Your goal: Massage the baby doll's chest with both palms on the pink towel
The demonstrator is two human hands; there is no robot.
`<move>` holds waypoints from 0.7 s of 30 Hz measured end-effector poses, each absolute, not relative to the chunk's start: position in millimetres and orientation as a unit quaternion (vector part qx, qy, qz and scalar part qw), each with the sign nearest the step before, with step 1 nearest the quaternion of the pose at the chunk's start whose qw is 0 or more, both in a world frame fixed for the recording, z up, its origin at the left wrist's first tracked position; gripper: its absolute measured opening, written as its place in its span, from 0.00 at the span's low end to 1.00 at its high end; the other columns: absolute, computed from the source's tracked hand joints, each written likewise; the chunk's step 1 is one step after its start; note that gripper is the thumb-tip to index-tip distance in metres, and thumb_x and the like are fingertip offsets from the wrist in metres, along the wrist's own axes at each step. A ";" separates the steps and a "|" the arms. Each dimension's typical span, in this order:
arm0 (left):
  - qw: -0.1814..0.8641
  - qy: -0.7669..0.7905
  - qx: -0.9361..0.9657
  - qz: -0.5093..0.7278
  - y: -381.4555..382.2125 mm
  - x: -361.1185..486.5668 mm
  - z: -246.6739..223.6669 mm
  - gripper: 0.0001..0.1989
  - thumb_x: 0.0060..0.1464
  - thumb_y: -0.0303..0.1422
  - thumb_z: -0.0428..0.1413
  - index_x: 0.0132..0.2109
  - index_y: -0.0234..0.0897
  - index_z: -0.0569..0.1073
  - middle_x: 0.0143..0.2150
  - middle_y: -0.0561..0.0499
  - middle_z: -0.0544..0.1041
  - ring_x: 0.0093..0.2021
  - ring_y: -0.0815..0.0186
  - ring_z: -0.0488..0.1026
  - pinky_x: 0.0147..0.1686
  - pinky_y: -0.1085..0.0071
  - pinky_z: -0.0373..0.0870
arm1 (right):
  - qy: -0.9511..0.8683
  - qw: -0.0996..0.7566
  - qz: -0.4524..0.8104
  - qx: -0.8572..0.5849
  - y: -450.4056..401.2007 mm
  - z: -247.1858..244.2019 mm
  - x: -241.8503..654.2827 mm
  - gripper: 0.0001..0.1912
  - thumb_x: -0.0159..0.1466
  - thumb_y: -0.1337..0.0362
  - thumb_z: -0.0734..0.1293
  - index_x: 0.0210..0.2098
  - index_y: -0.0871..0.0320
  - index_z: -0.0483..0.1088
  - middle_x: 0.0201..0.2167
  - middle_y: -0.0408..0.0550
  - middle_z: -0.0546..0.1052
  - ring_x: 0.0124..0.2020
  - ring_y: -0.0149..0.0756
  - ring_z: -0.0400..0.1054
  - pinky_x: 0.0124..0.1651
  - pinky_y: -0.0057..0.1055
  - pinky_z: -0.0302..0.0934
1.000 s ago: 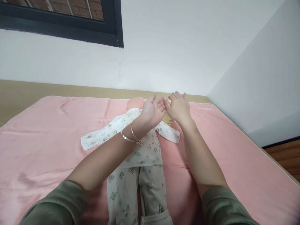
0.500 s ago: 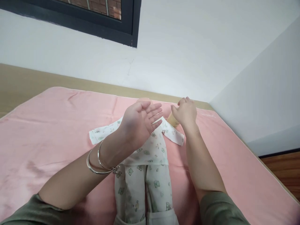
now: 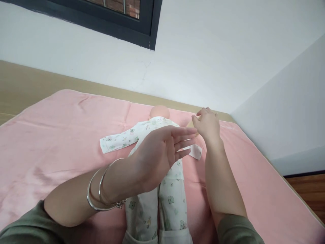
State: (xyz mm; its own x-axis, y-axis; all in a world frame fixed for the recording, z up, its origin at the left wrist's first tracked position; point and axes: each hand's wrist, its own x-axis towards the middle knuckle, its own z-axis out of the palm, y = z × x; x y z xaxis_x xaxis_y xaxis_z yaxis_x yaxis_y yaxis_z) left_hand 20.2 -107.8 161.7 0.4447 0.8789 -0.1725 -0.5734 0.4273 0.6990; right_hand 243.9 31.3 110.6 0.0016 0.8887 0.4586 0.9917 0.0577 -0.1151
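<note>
A baby doll (image 3: 159, 112) in white printed clothes (image 3: 172, 200) lies on a pink blanket (image 3: 63, 135). Above its torso, my left hand (image 3: 165, 154) is turned palm up with its fingers stretched out, holding nothing. Its fingertips come close to a yellowish bottle (image 3: 194, 124). My right hand (image 3: 208, 123) is at the bottle, beyond the doll's right-side sleeve, with its fingers bent round the bottle's upper part. The back of this hand hides much of the bottle, and the lower part is behind my left fingertips.
A wooden surface (image 3: 33, 76) runs behind the blanket along a white wall (image 3: 203, 51). The dark window frame (image 3: 149, 27) is at the upper left. Brown wood (image 3: 308, 189) shows at the lower right.
My left hand has moved right, closer to the bottle, and turned slightly, uncovering the doll's head and upper chest. My right hand stays at the bottle.
</note>
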 end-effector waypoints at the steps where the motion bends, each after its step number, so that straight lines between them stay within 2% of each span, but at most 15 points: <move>1: 0.802 0.267 0.286 0.452 -108.4 20.2 161.5 0.13 0.56 0.34 0.53 0.40 0.34 0.81 0.52 0.40 0.81 0.60 0.50 0.74 0.65 0.51 0.68 | -0.695 0.206 -0.118 -0.678 29.7 112.4 243.9 0.12 0.65 0.62 0.60 0.40 0.60 0.72 0.48 0.63 0.79 0.62 0.58 0.65 0.65 0.58 0.52; 5: 0.802 0.270 0.282 0.452 -107.7 21.5 160.1 0.13 0.55 0.33 0.53 0.40 0.34 0.81 0.53 0.41 0.81 0.60 0.51 0.74 0.64 0.51 0.69 | -0.692 0.190 -0.126 -0.684 25.9 115.3 242.7 0.14 0.66 0.62 0.59 0.42 0.61 0.72 0.47 0.62 0.79 0.61 0.57 0.66 0.67 0.58 0.49; 8: 0.801 0.275 0.281 0.451 -107.2 21.5 159.3 0.13 0.56 0.33 0.53 0.41 0.34 0.81 0.54 0.41 0.81 0.61 0.51 0.73 0.65 0.51 0.68 | -0.689 0.199 -0.121 -0.686 27.6 114.7 242.4 0.15 0.66 0.61 0.59 0.43 0.61 0.73 0.47 0.62 0.79 0.55 0.56 0.69 0.65 0.58 0.52; 11: 0.804 0.279 0.279 0.445 -110.5 19.2 159.2 0.15 0.57 0.34 0.53 0.46 0.33 0.80 0.55 0.39 0.80 0.63 0.50 0.73 0.67 0.50 0.66 | -0.669 0.270 -0.098 -0.686 24.7 117.4 239.9 0.16 0.65 0.61 0.59 0.45 0.62 0.74 0.46 0.63 0.79 0.52 0.56 0.71 0.60 0.54 0.61; 14: 0.810 0.276 0.276 0.438 -116.7 15.9 160.6 0.18 0.58 0.36 0.53 0.51 0.34 0.78 0.56 0.39 0.79 0.65 0.50 0.70 0.69 0.50 0.64 | -0.674 0.378 -0.093 -0.629 2.6 125.8 226.9 0.18 0.67 0.59 0.58 0.50 0.59 0.73 0.55 0.62 0.76 0.60 0.56 0.67 0.62 0.55 0.62; 16: 0.806 0.275 0.277 0.445 -121.1 14.0 163.2 0.18 0.59 0.38 0.53 0.53 0.37 0.78 0.59 0.41 0.78 0.68 0.51 0.68 0.70 0.51 0.62 | -0.706 0.426 -0.070 -0.561 -24.7 133.3 210.4 0.20 0.70 0.55 0.57 0.55 0.54 0.71 0.63 0.56 0.71 0.66 0.54 0.63 0.66 0.58 0.59; 18: 0.802 0.264 0.286 0.454 -125.6 11.4 167.8 0.19 0.61 0.40 0.52 0.55 0.40 0.77 0.61 0.44 0.77 0.70 0.52 0.65 0.71 0.52 0.60 | -0.748 0.437 -0.025 -0.499 -56.4 140.1 189.7 0.22 0.72 0.53 0.55 0.61 0.48 0.66 0.68 0.50 0.66 0.70 0.53 0.58 0.70 0.63 0.54; 21: 0.812 0.227 0.286 0.455 -133.7 2.9 175.6 0.21 0.63 0.43 0.51 0.59 0.44 0.76 0.60 0.47 0.78 0.72 0.53 0.61 0.71 0.54 0.62 | -0.803 0.393 -0.004 -0.448 -95.5 145.0 160.4 0.27 0.72 0.48 0.54 0.69 0.40 0.55 0.75 0.42 0.54 0.77 0.59 0.39 0.72 0.73 0.37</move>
State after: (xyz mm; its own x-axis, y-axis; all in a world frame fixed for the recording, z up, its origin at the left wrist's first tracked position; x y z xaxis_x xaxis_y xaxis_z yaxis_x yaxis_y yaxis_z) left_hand 2.9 -133.7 175.6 0.4825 0.8691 -0.1091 -0.6095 0.4226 0.6707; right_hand 160.4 -95.5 145.0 -0.2897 0.7169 0.6341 0.7227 0.5983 -0.3462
